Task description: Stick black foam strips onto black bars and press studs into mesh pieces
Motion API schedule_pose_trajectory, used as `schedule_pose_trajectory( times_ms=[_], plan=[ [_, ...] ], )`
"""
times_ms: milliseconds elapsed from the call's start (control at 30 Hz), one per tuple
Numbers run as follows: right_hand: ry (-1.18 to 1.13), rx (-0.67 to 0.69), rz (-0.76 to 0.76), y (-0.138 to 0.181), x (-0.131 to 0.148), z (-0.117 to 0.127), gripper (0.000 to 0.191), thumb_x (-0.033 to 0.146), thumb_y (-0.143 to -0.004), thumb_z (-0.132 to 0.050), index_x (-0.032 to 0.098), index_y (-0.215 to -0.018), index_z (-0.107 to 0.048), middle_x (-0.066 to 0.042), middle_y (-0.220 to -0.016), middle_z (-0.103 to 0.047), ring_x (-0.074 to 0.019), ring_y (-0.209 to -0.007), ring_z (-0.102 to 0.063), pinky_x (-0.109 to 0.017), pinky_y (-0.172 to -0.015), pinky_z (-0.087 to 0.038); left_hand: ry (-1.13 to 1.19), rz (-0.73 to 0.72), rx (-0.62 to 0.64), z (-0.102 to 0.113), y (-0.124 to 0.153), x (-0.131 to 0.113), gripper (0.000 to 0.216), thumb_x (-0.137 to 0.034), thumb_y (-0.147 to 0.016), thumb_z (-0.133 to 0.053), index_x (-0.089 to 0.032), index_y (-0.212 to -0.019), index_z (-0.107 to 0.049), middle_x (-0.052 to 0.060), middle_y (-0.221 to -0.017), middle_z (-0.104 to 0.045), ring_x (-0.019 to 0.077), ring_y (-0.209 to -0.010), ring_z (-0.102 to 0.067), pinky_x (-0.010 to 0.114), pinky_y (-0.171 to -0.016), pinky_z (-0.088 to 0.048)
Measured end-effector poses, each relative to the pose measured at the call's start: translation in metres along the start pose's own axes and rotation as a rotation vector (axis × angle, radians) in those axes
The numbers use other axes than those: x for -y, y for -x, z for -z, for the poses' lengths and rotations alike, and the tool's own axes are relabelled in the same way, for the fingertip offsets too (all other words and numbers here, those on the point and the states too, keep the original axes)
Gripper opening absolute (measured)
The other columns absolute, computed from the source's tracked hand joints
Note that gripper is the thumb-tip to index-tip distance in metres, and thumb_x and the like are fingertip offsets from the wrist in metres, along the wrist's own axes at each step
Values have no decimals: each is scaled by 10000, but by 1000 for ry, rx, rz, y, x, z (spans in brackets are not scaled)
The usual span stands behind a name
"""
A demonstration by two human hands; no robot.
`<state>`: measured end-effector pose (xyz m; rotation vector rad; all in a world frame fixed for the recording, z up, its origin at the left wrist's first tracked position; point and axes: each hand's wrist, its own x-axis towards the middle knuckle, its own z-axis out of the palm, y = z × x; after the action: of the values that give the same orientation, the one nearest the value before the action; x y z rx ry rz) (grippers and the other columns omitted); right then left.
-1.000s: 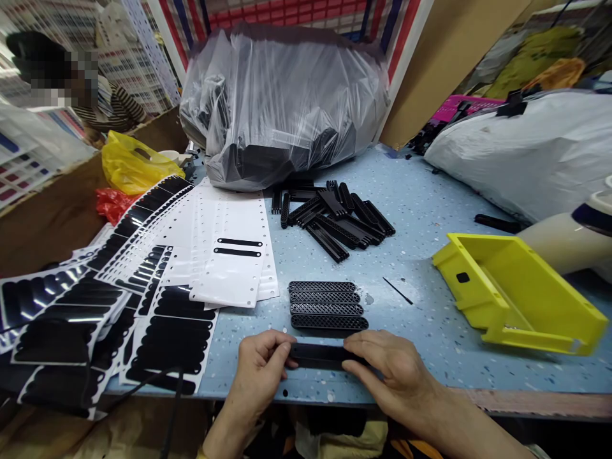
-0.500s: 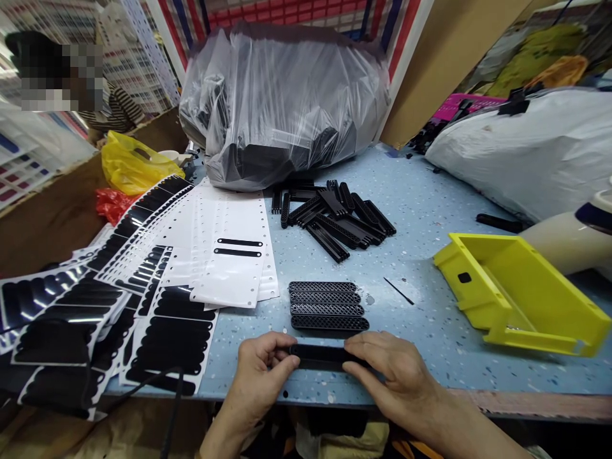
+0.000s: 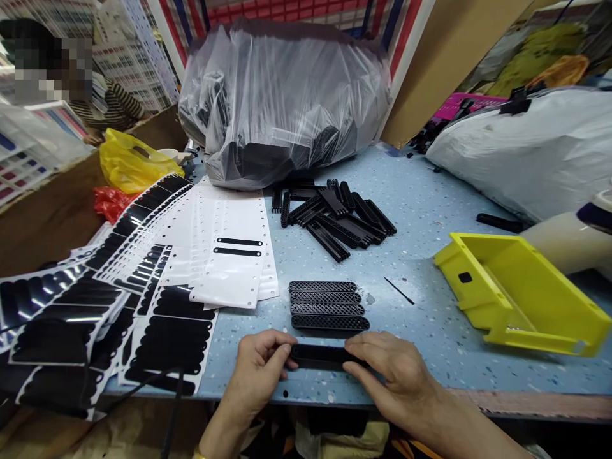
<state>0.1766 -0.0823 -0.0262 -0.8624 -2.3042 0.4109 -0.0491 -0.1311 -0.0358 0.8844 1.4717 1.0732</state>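
Near the table's front edge, a long black plastic strip [image 3: 318, 355] with rounded ends lies between my two hands, its smooth dark face up. My left hand [image 3: 262, 364] pinches its left end between thumb and fingers. The right end is gripped by my right hand [image 3: 394, 366], thumb below and fingers along the top edge, hiding that end. Just beyond are several black strips with a lattice face [image 3: 327, 309], laid side by side. A white backing sheet [image 3: 234, 280] to the left carries two narrow black stickers [image 3: 238, 247].
Loose black strips [image 3: 335, 217] are piled farther back before a large plastic-wrapped bundle [image 3: 287, 108]. Sheets of black stickers [image 3: 167, 338] cover the left side. On the right are a yellow bin [image 3: 526, 293], a thin black rod [image 3: 398, 291] and a white sack [image 3: 535, 146]. A person [image 3: 109, 105] sits back left.
My left thumb has moved up from the strip's lower edge to its left end. The right hand and the strip look nearly still. The person at back left has shifted slightly.
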Motion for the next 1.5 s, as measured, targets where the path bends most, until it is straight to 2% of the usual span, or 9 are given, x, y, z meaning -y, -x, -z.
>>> schedule_pose_trajectory(
  times_ms=[300, 467, 567, 667, 833, 1033, 1300, 1400, 1500],
  plan=[
    [-12, 22, -12, 2, -2, -2, 186, 161, -890, -522, 181, -825, -695, -73, -780, -733, -190, -633, -660, -327, -615, -530, 29, 84, -31, -4, -5, -2, 245, -357, -584, -683, -126, -660, -718, 75, -612, -699, 159, -478, -655, 190, -390, -427],
    [-22, -6, 0, 1, -1, -1, 185, 154, -882, -525, 185, -820, -697, -69, -770, -732, -184, -625, -656, -313, -609, -524, 1, 71, -42, -5, -3, -3, 245, -361, -606, -658, -129, -671, -707, 70, -626, -692, 144, -471, -627, 199, -404, -408],
    [-16, -2, -1, 0, -1, -1, 176, 163, -877, -531, 188, -825, -697, -64, -756, -728, -185, -624, -656, -310, -608, -523, -20, 47, 8, -4, -1, -4, 237, -307, -590, -675, -125, -737, -717, 11, -534, -621, 114, -463, -562, 198, -440, -383],
    [-9, 5, -6, 0, -1, 0, 166, 169, -869, -540, 195, -822, -697, -60, -748, -726, -185, -625, -657, -306, -612, -524, -37, 70, 22, -5, 0, -6, 252, -246, -526, -705, -122, -745, -701, -56, -468, -516, 64, -424, -420, 186, -434, -306],
    [-2, -5, -5, 0, -1, 0, 185, 160, -877, -524, 186, -802, -691, -68, -747, -726, -183, -609, -649, -305, -594, -522, -60, 53, 7, -8, -1, -6, 215, -278, -553, -687, -130, -709, -669, -77, -448, -449, 62, -423, -359, 196, -431, -267],
    [-14, 40, -26, 3, -4, -2, 145, 182, -861, -563, 200, -833, -704, -60, -759, -725, -192, -668, -671, -304, -646, -535, -125, -4, 35, -5, -5, -3, 167, -289, -616, -683, -145, -700, -669, -55, -431, -495, 81, -415, -421, 202, -432, -282],
    [-2, 52, -48, 5, -4, -2, 160, 169, -863, -563, 225, -864, -713, -59, -771, -731, -202, -682, -679, -320, -657, -552, -100, 65, 93, -4, -13, -7, 186, -340, -610, -691, -163, -596, -632, 1, -474, -591, 143, -412, -591, 188, -352, -354],
    [1, 56, -49, 5, -4, -2, 163, 170, -863, -558, 221, -858, -713, -59, -769, -730, -199, -681, -677, -317, -656, -551, -101, 25, 80, -5, -14, -8, 227, -364, -632, -686, -162, -559, -611, 19, -530, -618, 130, -412, -597, 171, -331, -330],
    [-4, 48, -27, 4, -4, -3, 169, 169, -869, -547, 199, -823, -707, -66, -760, -727, -192, -652, -668, -314, -631, -546, -121, -5, 55, -6, -12, -7, 261, -390, -680, -682, -164, -570, -612, 3, -462, -586, 108, -379, -557, 161, -334, -313]
  ],
)
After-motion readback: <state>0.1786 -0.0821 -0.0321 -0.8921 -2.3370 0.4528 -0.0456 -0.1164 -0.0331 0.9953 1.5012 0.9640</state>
